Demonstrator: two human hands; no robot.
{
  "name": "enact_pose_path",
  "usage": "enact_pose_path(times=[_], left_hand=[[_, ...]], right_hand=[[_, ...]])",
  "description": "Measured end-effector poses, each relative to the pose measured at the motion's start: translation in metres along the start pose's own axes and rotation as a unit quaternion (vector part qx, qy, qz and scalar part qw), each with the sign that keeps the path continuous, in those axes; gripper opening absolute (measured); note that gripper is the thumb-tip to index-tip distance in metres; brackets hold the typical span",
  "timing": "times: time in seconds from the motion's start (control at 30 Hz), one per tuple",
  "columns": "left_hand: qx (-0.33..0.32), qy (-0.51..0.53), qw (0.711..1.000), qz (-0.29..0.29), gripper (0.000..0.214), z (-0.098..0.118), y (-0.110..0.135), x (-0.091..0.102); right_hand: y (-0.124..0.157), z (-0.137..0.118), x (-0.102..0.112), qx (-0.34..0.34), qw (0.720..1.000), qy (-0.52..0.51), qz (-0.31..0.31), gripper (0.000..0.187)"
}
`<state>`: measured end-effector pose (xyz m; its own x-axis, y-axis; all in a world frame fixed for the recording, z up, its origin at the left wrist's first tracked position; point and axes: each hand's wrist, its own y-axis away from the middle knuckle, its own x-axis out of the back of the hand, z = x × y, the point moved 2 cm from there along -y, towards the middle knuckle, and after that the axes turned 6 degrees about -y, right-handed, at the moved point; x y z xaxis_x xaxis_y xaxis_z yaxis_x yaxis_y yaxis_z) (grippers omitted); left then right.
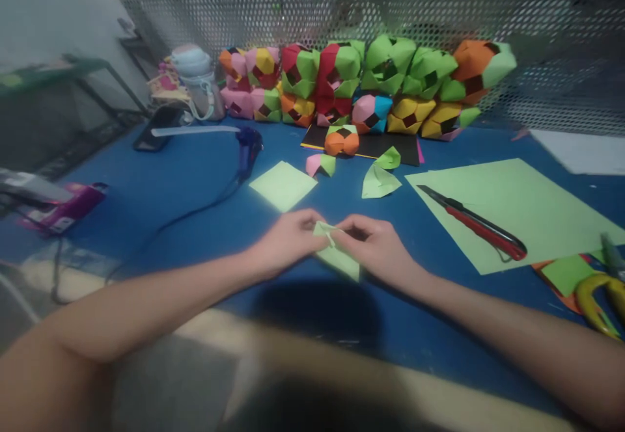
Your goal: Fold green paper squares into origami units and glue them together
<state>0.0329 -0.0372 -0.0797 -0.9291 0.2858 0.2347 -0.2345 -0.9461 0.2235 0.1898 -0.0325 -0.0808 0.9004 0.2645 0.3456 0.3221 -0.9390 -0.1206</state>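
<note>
My left hand (288,240) and my right hand (374,243) meet over the blue table (195,185), both pinching one piece of light green paper (336,256) that is partly folded. The fingers of both hands are closed on its upper edge; its lower corner hangs free toward me. A flat light green paper square (283,185) lies just beyond my left hand. Two folded green pieces (378,181) and a pink-and-green folded unit (319,164) lie beyond my right hand.
A row of stacked multicoloured paper balls (366,84) lines the mesh wall at the back. A large green sheet (517,211) carries a red and black cutter knife (473,222). Yellow-handled scissors (598,298) lie far right. A glue gun with its cord (247,149) and a bottle (198,81) are at the left.
</note>
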Motion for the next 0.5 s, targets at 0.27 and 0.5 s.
enact_pose_path(times=[0.27,0.5], left_hand=[[0.016,0.057,0.998,-0.025,0.017,0.0025,-0.0008,0.0029],[-0.030,-0.051,0.998,0.010,0.030,0.0023,0.0008,0.0071]], right_hand=[[-0.0039,0.0015,0.0010,-0.005,0.999,-0.035,-0.010,0.017],[-0.0044,0.0022,0.0022,0.001,0.997,-0.076,-0.026,0.016]])
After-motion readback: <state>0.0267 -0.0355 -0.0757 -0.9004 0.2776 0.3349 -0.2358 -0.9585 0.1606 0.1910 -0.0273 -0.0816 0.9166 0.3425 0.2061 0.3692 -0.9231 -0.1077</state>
